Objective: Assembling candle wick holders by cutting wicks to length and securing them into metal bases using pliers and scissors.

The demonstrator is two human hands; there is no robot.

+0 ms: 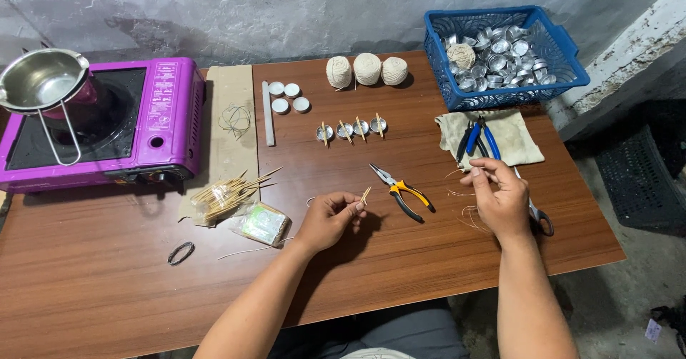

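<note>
My left hand (330,220) pinches a pair of short wooden sticks (365,195), fingers closed on them, just above the wooden table (107,280) near its front middle. My right hand (500,198) is curled, fingertips pinched together on what looks like a thin wick strand; too fine to be sure. To do this well, I judge: keep the sticks parallel and gripped near their base, hold the strand taut, don't let the tips splay.

Counts, near to far:
- one dark loop (181,252) front left
- one small clear packet (263,223)
- one heap of sticks (223,196), too many to count
- one yellow-handled pliers (401,190)
- scissors by my right hand, partly hidden
- blue-handled tools (477,139) on a cloth (514,141), number unclear
- four small metal cups with sticks across (350,129)
- four white discs (288,96)
- three balls of twine (366,70)
- one pink stove (168,116) with one steel pot (41,80)
- one blue basket (554,52) of metal cups, uncountable
</note>
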